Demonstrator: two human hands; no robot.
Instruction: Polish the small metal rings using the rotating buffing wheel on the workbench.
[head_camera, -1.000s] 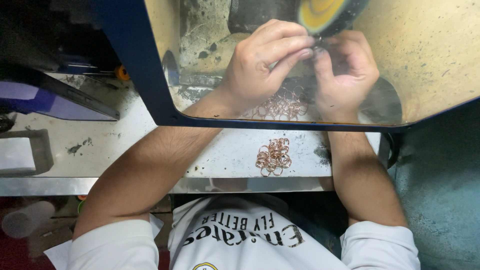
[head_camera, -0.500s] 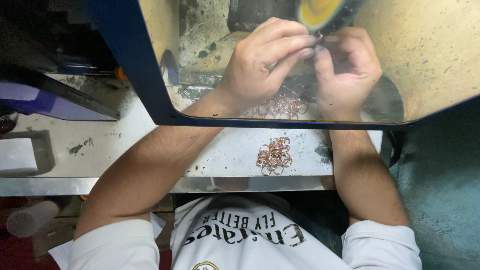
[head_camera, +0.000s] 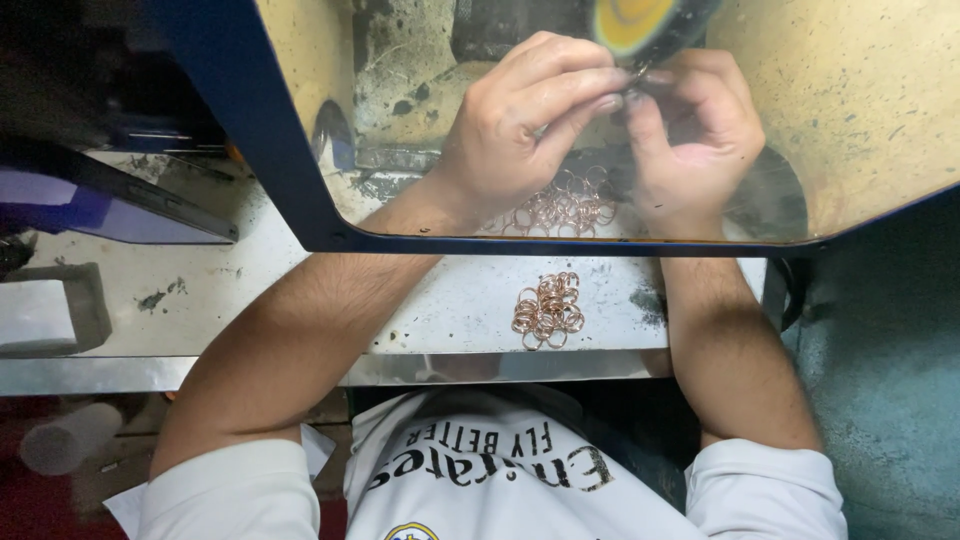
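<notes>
Behind the clear shield (head_camera: 860, 130), both hands sit where they were half a second ago, with no visible shift. The left hand (head_camera: 520, 125) and right hand (head_camera: 690, 135) have fingertips pressed together, pinching one small piece, too hidden to identify, against the yellow wheel (head_camera: 645, 22). Below them lies a loose heap of copper rings (head_camera: 565, 205); a smaller ring pile (head_camera: 548, 310) rests on the metal bench (head_camera: 250, 300) nearer the person.

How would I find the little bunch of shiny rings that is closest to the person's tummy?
Find the pale worktop below the blue-framed clear shield. Near its front edge, between the two forearms, lies a small heap of coppery rings. Unlike the other ring pile, which sits behind the shield, this one lies in the open.
</notes>
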